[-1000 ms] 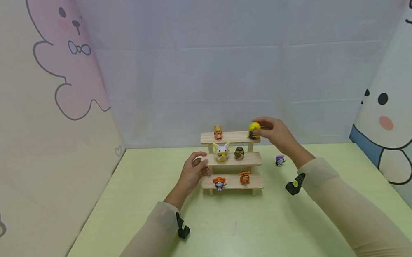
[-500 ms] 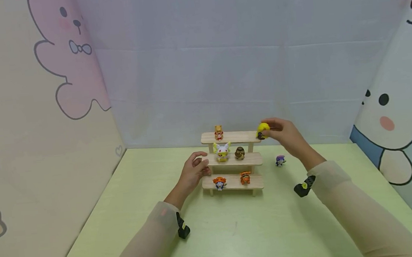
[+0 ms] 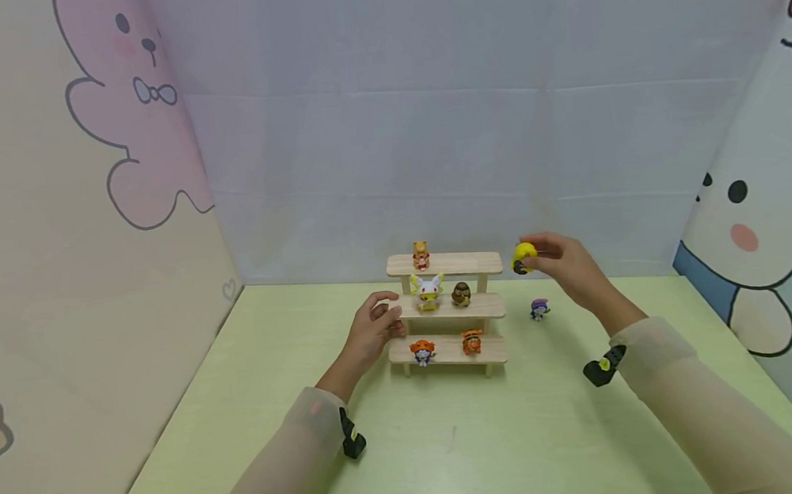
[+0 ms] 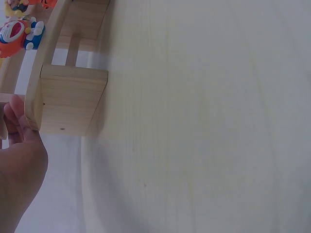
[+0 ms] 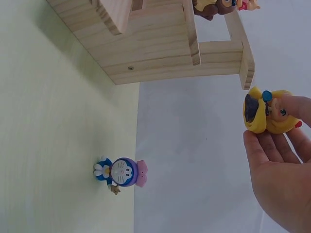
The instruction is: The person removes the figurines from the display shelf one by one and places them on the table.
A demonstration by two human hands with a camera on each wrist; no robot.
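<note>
A three-tier wooden display shelf (image 3: 452, 307) stands on the table. My left hand (image 3: 372, 325) grips its left end near the middle tier; in the left wrist view the fingers (image 4: 18, 116) curl at the board's end. Off the right end of the top tier, my right hand (image 3: 566, 265) pinches a yellow-haired figurine (image 3: 523, 257) between thumb and fingers. The right wrist view shows this figurine (image 5: 272, 111) in yellow and dark clothing, apart from the shelf. On the table to the right of the shelf stands a small blue cat figurine with a purple hat (image 3: 539, 309).
On the top tier is a bear figurine (image 3: 421, 256). A white-eared yellow figurine (image 3: 427, 293) and a brown owl figurine (image 3: 461, 295) share the middle tier. Below them are an orange-hatted figurine (image 3: 422, 353) and a tiger figurine (image 3: 472, 341). Cloth walls (image 3: 370, 122) enclose the table.
My right hand has carried the yellow-haired figurine off the right end of the top tier, moving right and slightly down. My left hand has stayed at the shelf.
</note>
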